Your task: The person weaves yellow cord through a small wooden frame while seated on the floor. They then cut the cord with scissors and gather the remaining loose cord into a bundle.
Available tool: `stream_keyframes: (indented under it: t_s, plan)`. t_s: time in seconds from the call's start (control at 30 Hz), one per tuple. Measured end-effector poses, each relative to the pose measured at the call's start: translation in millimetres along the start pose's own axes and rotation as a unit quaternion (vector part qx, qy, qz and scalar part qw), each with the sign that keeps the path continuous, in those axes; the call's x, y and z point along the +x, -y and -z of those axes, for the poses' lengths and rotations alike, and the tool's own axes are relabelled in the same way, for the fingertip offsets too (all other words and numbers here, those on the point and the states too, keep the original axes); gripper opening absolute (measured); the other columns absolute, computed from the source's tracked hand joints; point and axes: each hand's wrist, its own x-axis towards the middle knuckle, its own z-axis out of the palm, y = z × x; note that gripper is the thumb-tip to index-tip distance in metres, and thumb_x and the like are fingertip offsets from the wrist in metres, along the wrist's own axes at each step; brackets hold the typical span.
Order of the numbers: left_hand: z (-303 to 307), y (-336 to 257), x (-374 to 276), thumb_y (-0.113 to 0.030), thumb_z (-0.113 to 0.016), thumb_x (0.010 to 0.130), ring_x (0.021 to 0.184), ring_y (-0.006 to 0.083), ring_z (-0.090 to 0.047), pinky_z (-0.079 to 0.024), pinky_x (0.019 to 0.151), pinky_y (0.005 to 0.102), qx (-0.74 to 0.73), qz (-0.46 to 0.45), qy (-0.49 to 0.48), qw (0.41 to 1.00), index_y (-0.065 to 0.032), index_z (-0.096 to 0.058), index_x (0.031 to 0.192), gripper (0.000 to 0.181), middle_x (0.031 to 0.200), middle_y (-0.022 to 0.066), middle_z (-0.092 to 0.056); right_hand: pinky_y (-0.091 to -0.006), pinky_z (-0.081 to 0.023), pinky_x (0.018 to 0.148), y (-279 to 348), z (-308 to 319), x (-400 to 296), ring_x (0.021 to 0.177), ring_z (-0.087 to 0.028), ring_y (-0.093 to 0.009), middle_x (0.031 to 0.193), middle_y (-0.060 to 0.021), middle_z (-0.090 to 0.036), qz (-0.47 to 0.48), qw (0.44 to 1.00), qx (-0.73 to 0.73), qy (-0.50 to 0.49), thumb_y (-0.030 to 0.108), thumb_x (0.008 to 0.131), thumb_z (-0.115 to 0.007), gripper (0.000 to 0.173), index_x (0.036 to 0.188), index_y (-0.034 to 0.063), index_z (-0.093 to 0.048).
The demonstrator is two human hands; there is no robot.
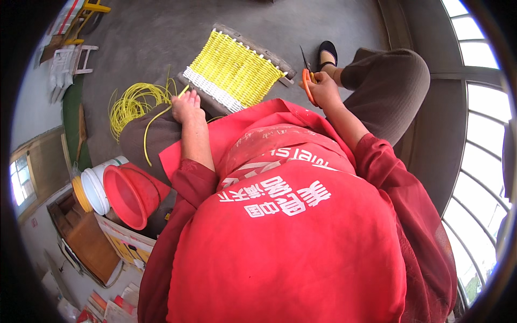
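Note:
My left hand (187, 108) pinches a length of yellow cord (150, 135); a short end pokes up past the fingers and the rest hangs over my left knee. Orange-handled scissors (307, 87) are in my right hand (325, 91), with their dark blades pointing away from me. Between the hands lies a yellow and white woven panel (238, 66), strung between wooden bars (258, 48). The white band runs along its left edge. My red apron hides part of its near corner. Just left of my left hand, a loose coil of yellow cord (135, 103) rests on the floor.
A red bucket (125, 198) and white buckets (95, 191) stand by my left leg, near a brown wooden box (91, 242). Farther left is a small white stool (78, 60). A dark shoe (327, 54) is on my right foot. Bright windows (480, 149) line the right side.

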Motion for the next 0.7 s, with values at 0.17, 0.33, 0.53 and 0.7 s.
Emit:
stream_keyframes:
  t_s: [0.17,0.33,0.53,0.7]
  plan:
    - [9.8,31.3,12.3,-0.055,-0.048,0.091,0.116,0.0321,-0.053,-0.042,0.098,0.0493,0.128,0.209,-0.131,0.961,-0.0098,-0.044,0.137,0.064,0.127,0.0151,-0.055,-0.0283,-0.040,0.038,-18.9,2.6,13.6,0.045,-0.053,-0.012,0.068,-0.0030,-0.061,-0.047,0.997,0.055,0.027,0.032,0.079,-0.080,0.040,0.097,0.0023,-0.061]
    - [13.1,63.2,-21.2,-0.040,-0.061,0.093,0.119,0.0290,-0.055,-0.046,0.099,0.0482,0.059,0.259,0.196,0.944,-0.0021,-0.047,0.136,0.059,0.134,0.0141,-0.055,-0.0257,-0.037,0.031,19.3,12.9,0.5,0.040,-0.049,-0.011,0.063,0.0000,-0.054,-0.098,0.981,0.140,0.095,0.028,0.085,-0.073,0.030,0.093,0.0054,-0.055]
    - [29.3,107.8,20.4,-0.028,-0.071,0.087,0.114,0.0323,-0.059,-0.046,0.098,0.0516,0.024,0.235,0.255,0.937,-0.0032,-0.051,0.133,0.056,0.130,0.0124,-0.059,-0.0247,-0.038,0.033,48.8,23.1,-19.1,0.045,-0.051,-0.010,0.067,-0.0001,-0.055,-0.117,0.969,0.166,0.145,0.028,0.087,-0.071,0.031,0.098,0.0046,-0.055]
    - [8.1,94.0,-5.0,-0.016,-0.078,0.079,0.103,0.0276,-0.063,-0.051,0.089,0.0430,0.051,0.102,0.178,0.977,0.0023,-0.056,0.121,0.051,0.117,0.0145,-0.064,-0.0235,-0.038,0.034,47.7,21.2,-28.5,0.045,-0.050,-0.009,0.067,0.0004,-0.055,-0.116,0.968,0.175,0.138,0.028,0.088,-0.070,0.029,0.097,0.0050,-0.055]
